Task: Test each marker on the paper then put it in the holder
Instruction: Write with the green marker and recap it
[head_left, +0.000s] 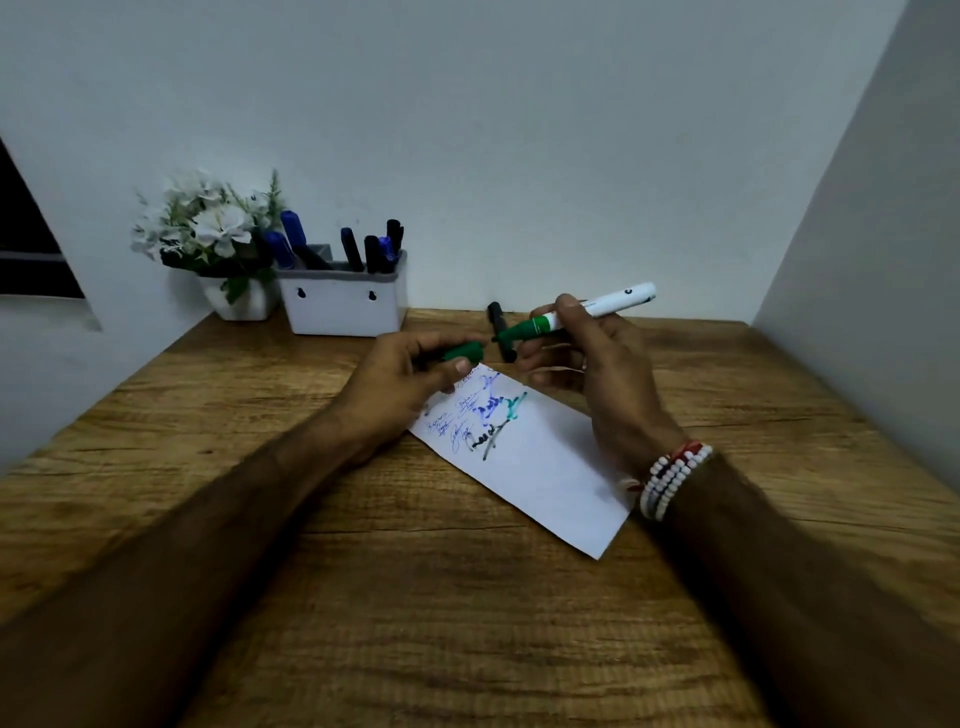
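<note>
**Green marker uncapped above the paper**

The right hand (592, 358) gripped one green marker (576, 312) in closed fingers; the left hand (410, 374) pinched its green cap (464, 352). Both hovered over one scribbled paper (535, 462) on the wooden surface (363, 571). One black marker (500, 325) lay behind. The white holder (345, 304) held about seven markers.

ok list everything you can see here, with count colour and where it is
green marker: 1, white barrel, green end, uncapped, in right hand
green cap: 1, in left hand
black marker: 1, on table behind the hands
paper: 1, white, scribbled blue, green, black, table centre
holder: 1, white, back left, several blue and black markers inside
flower pot: 1, white flowers, left of holder
table: 1, brown wood
left hand: 1
right hand: 1, beaded bracelet
</note>
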